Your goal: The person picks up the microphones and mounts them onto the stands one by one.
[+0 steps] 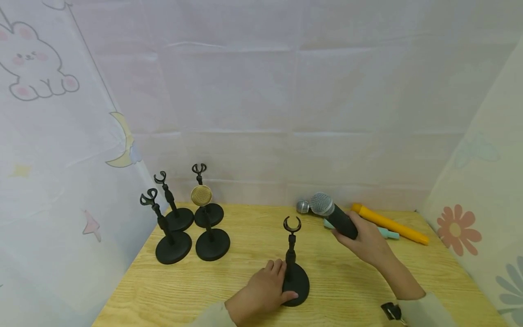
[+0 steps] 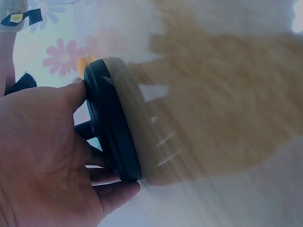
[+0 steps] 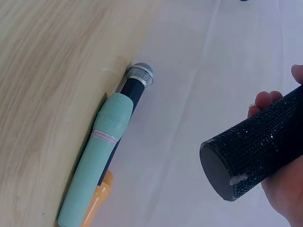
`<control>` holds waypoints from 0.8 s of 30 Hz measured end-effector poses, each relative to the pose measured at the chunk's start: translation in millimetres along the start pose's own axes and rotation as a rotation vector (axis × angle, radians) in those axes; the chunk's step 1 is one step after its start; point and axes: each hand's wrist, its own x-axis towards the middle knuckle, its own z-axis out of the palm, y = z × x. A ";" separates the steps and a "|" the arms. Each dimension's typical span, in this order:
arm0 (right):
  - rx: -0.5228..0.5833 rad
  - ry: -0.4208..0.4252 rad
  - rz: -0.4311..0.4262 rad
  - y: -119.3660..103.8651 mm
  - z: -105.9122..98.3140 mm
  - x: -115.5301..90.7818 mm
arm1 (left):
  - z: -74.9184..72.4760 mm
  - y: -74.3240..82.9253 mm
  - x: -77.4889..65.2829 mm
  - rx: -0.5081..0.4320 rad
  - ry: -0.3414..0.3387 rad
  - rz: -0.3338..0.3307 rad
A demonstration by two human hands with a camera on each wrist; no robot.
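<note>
Black stand point(image 1: 290, 257): upright on the surface point(image 1: 249, 236); left hand point(image 1: 265, 286) clasped about its base, presumably to steady it.
Dark microphone point(image 1: 341, 220): right hand point(image 1: 365, 238) wrapped round the handle, leaving the mesh head free; aloft, tilted, right of the black stand and apart from it.
Silver-headed microphone point(image 1: 303, 206), teal microphone point(image 1: 389, 233), orange microphone point(image 1: 390, 225): lying behind and to the right of the black stand, likely placed within reach.
Four further stands point(image 1: 173, 249): upright, left of the black stand; one bears a gold mesh head point(image 1: 201, 195).
</note>
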 end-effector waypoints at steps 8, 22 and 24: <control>0.011 0.033 -0.036 -5.9 0.1 3.4 | -1.0 7.3 -1.8 0.002 -0.018 0.006; 0.013 0.102 -0.044 -23.1 0.2 10.0 | 5.4 16.8 -1.0 0.068 0.011 -0.001; 0.018 0.105 -0.030 -27.3 -0.6 11.3 | 5.3 18.0 -1.6 0.061 0.018 -0.006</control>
